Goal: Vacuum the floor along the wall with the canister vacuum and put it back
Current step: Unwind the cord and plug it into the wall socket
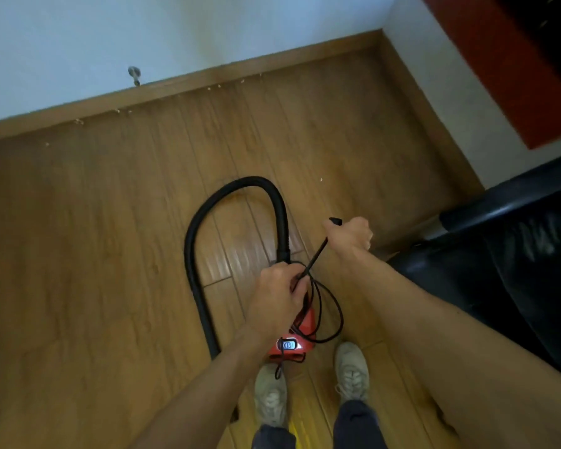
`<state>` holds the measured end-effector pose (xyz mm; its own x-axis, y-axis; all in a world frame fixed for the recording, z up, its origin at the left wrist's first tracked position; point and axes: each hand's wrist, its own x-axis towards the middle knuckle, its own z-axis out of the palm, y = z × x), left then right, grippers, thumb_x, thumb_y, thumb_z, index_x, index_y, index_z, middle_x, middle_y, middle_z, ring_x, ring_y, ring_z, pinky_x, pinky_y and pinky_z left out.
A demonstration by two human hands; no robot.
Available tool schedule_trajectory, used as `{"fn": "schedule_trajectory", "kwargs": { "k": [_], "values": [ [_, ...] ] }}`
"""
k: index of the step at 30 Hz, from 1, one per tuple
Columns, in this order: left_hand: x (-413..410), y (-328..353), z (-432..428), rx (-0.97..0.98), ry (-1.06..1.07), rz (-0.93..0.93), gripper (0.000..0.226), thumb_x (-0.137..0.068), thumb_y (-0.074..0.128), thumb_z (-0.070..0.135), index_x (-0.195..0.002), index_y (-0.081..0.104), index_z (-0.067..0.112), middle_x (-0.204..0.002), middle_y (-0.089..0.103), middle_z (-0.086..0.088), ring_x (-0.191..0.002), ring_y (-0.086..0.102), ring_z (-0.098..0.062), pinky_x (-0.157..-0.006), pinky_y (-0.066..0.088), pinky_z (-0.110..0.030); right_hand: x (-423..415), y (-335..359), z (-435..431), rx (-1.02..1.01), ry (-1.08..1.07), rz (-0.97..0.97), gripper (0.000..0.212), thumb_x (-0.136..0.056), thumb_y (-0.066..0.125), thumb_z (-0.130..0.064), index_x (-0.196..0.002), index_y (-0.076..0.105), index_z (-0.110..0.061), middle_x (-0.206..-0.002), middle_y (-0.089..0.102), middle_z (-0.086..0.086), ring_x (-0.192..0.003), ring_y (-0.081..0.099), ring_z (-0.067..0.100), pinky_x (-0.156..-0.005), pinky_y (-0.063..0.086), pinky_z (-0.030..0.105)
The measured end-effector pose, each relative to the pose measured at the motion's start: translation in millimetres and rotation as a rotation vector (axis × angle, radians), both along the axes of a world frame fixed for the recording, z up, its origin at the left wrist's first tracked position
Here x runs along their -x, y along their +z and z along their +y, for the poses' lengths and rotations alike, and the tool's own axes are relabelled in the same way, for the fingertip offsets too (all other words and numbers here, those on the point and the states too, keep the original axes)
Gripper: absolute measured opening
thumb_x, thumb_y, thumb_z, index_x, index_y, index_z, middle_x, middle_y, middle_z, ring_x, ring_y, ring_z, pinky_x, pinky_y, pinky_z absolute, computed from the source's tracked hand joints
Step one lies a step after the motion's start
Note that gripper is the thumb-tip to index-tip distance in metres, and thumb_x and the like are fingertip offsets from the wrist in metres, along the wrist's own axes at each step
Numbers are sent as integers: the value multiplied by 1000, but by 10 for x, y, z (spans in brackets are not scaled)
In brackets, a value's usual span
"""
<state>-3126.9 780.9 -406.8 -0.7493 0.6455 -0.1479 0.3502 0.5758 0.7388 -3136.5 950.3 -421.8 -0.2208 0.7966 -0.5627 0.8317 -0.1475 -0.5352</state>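
Left hand (277, 294) gripped looped black cord (318, 251) above red vacuum (302, 335); right hand (348, 234) gripped cord's plug end, hose (240, 186) arched far-left.

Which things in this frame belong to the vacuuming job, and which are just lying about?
Part of the job: red canister vacuum; black hose; power cord, gripped by the left hand and right hand; crumbs along the baseboard.

Just there: black seat; door stop; red panel.
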Motion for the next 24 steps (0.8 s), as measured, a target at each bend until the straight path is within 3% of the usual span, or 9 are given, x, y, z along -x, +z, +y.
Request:
{"fn": "schedule_trajectory", "kwargs": {
  "k": [2,6,11,15,20,24],
  "values": [
    [4,227,-43,-21,-30,1,11,-91,64,18,-93,74,12,-76,68,-2,-67,61,-12,-64,53,-32,-8,281,-46,-29,-46,25,45,-85,69,-38,-112,62,-3,-108,65,14,-96,65,32,-74,55,38],
    [-56,787,-52,-81,4,40,13,-91,65,16,-96,75,9,-76,70,-4,-68,63,-13,-64,52,-26,7,912,-102,-98,-46,137,40,-82,70,-42,-101,67,-7,-100,69,12,-88,69,30,-75,60,43],
    [-145,1376,-35,-166,34,39,9,-89,67,16,-88,74,11,-69,69,0,-62,63,-10,-62,55,-31,5,1787,-113,-215,-12,242,31,-86,67,-40,-94,61,-11,-98,63,7,-89,67,30,-80,58,47],
    [-247,1836,4,-220,47,61,8,-89,68,19,-88,73,14,-62,62,10,-56,59,-3,-57,45,-13,-100,2400,-129,-353,45,340,25,-88,63,-37,-89,60,-12,-80,58,0,-79,65,24,-71,58,45],
    [-514,2402,1,-274,52,171,19,-93,62,31,-88,69,15,-66,63,5,-60,59,-8,-57,50,-28,-414,3142,-159,-544,104,467,24,-87,59,-36,-77,59,-14,-68,60,-4,-62,59,15,-59,49,33],
    [-808,2828,0,-312,62,238,15,-92,63,28,-85,64,15,-69,60,5,-61,57,-7,-57,49,-28,-772,3687,-212,-694,128,551,31,-87,57,-40,-71,59,-13,-65,61,-2,-61,60,18,-64,52,39]
  ]
}}
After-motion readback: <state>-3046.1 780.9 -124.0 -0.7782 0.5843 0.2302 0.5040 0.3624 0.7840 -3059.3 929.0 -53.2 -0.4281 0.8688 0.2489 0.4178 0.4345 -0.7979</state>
